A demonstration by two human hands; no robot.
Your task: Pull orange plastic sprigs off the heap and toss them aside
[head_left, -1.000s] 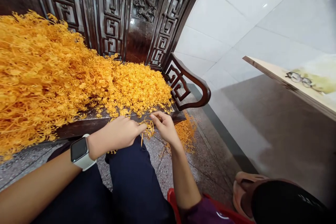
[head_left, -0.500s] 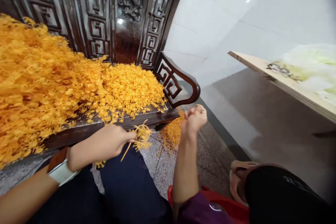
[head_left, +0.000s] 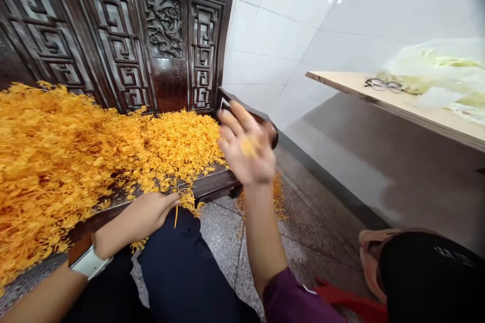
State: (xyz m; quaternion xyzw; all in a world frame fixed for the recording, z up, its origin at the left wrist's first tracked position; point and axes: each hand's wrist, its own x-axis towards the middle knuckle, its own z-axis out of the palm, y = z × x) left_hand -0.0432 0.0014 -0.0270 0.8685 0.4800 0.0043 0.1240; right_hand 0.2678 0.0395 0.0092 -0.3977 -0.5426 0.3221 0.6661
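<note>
My left hand (head_left: 151,214), a pale watch on its wrist, is closed in a pinch on a yellow-orange artificial flower sprig (head_left: 187,198). The sprig's thin stem hangs below the fingers, over my dark trouser leg. My right hand (head_left: 246,146) is raised before the bench's armrest, blurred, palm up and fingers spread. A small yellow flower piece (head_left: 249,146) shows against its palm. Left of that hand, a pile of loose yellow flower heads (head_left: 185,141) lies on the bench seat, beside a larger heap of orange sprigs (head_left: 56,151).
The dark carved wooden bench (head_left: 166,81) stands against a white tiled wall. More orange pieces (head_left: 278,197) lie on the speckled floor under its end. At right, a board shelf (head_left: 341,81) holds glasses (head_left: 382,85) and pale plastic bags. A person's dark-clothed leg (head_left: 428,277) and a red stool (head_left: 352,303) are lower right.
My right hand has gone from closed to spread, moving up and left toward the flower-head pile. My left hand, with the sprig, has shifted slightly left and down. The view has tilted.
</note>
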